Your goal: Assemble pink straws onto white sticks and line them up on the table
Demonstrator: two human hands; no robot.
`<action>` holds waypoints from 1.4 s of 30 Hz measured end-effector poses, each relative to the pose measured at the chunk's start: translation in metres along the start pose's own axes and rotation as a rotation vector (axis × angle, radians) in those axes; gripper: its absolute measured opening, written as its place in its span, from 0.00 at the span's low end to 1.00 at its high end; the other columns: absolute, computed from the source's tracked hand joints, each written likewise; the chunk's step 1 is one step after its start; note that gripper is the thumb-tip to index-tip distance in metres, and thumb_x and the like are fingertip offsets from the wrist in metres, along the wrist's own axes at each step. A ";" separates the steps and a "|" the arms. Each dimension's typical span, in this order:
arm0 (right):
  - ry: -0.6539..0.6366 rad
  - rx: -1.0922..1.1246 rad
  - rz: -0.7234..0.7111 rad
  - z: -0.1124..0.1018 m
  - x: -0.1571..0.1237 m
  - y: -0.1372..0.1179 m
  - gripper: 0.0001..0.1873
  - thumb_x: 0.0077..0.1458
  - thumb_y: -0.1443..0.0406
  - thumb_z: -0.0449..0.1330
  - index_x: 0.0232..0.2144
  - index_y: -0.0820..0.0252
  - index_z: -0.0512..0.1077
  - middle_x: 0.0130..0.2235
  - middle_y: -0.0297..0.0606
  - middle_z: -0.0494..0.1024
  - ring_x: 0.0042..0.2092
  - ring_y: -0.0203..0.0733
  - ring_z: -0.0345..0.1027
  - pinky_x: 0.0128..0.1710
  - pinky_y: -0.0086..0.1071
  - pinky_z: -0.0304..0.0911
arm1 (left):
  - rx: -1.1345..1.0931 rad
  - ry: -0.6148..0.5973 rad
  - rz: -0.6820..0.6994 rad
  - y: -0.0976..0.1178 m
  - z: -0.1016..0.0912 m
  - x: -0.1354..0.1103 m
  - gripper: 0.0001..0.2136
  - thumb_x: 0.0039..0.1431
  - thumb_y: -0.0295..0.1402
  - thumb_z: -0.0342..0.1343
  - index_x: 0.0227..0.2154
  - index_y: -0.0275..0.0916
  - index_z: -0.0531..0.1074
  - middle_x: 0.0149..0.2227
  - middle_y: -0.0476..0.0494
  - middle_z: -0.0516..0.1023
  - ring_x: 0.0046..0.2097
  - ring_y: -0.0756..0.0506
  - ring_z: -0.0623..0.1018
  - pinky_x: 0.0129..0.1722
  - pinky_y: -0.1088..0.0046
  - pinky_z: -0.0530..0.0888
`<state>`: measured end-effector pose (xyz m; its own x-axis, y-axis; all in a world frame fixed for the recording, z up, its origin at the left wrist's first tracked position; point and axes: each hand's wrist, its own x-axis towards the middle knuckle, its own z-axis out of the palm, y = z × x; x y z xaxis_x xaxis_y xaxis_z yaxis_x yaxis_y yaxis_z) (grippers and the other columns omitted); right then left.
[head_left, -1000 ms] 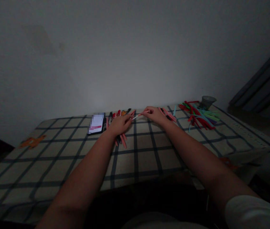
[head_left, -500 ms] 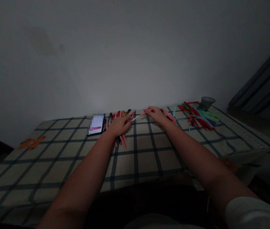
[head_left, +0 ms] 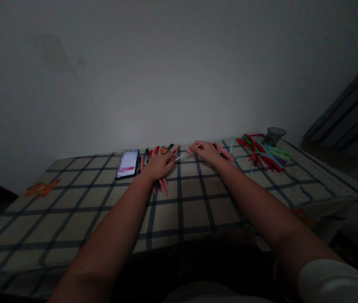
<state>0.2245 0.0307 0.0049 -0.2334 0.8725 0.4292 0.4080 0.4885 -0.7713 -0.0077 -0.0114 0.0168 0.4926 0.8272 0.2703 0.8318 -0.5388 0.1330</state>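
Note:
A thin white stick spans the gap between my two hands, low over the table. Its near end meets the thumb and fingers of my left hand, which are closed on it. My left hand rests over a pile of pink and dark pen-like sticks. Farther right, my right hand pinches a slim pink stick, with the white one running into or along its end. Which of these I cannot tell in the dim light. More pink and black sticks lie just beyond my right wrist.
A phone with a lit screen lies left of the pile. At right are a heap of red, green and blue strips and a dark cup. The checked tablecloth reaches back to the wall.
Both hands keep almost the same place and grip. My right fingers have shifted very slightly on the pink stick.

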 end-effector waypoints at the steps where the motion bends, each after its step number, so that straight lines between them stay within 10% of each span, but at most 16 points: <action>1: -0.003 0.009 -0.001 0.000 0.000 0.001 0.20 0.51 0.49 0.57 0.25 0.60 0.70 0.26 0.32 0.67 0.30 0.37 0.59 0.31 0.29 0.52 | -0.002 -0.003 -0.003 0.000 0.000 0.000 0.15 0.62 0.38 0.43 0.45 0.40 0.70 0.38 0.42 0.78 0.40 0.41 0.76 0.41 0.64 0.69; 42: -0.042 0.136 0.075 0.002 0.002 0.000 0.21 0.48 0.47 0.55 0.22 0.60 0.67 0.24 0.30 0.62 0.29 0.36 0.55 0.32 0.30 0.52 | -0.026 0.022 0.065 0.005 0.006 0.000 0.22 0.64 0.35 0.42 0.61 0.50 0.61 0.53 0.44 0.74 0.43 0.43 0.76 0.48 0.59 0.68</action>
<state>0.2228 0.0321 0.0046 -0.2442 0.9043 0.3501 0.3030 0.4142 -0.8583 -0.0024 -0.0132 0.0119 0.5395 0.7867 0.3000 0.7910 -0.5957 0.1395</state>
